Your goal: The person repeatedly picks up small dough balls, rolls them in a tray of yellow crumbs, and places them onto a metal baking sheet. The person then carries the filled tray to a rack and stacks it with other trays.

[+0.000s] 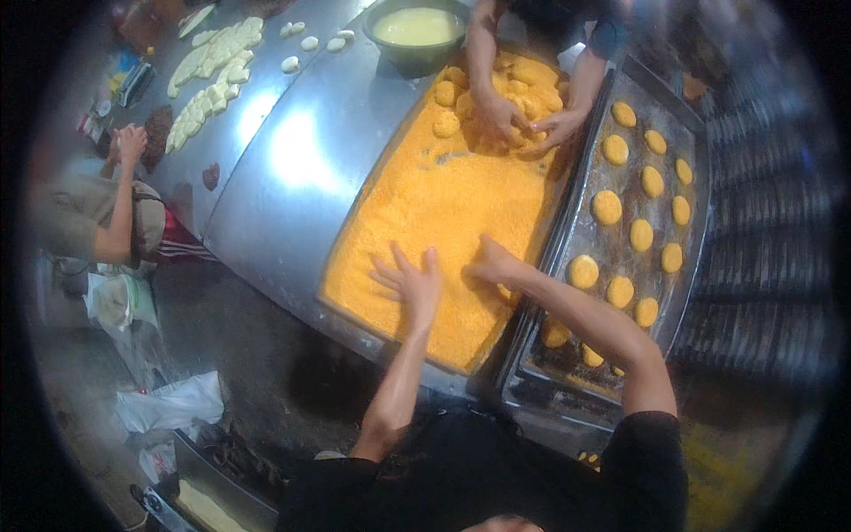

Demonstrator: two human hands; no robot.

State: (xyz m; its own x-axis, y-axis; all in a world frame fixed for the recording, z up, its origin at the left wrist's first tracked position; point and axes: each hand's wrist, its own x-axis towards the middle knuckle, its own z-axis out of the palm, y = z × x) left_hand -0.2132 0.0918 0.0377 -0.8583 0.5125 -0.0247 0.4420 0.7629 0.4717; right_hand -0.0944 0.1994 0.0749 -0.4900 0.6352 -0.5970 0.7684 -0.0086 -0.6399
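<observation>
A shallow tray of orange breadcrumbs (459,206) lies before me on the metal table. My left hand (409,282) rests palm down on the crumbs near the tray's front left, fingers spread and holding nothing. To its right, my right hand (497,263) is bent down at the crumbs, its fingers partly hidden. A small piece of a crumb-coated dough round (505,291) shows just below that hand. At my right stands a dark baking tray (628,206) with several crumb-coated rounds (641,235) set apart on it; my right forearm reaches across its near part.
A co-worker's hands (525,123) work among coated rounds at the crumb tray's far end. Beside them stands a bowl of pale yellow liquid (419,28). Pale dough pieces (216,56) lie at the table's far left, near another person's clasped hands (131,143). Stacked trays (758,219) stand right.
</observation>
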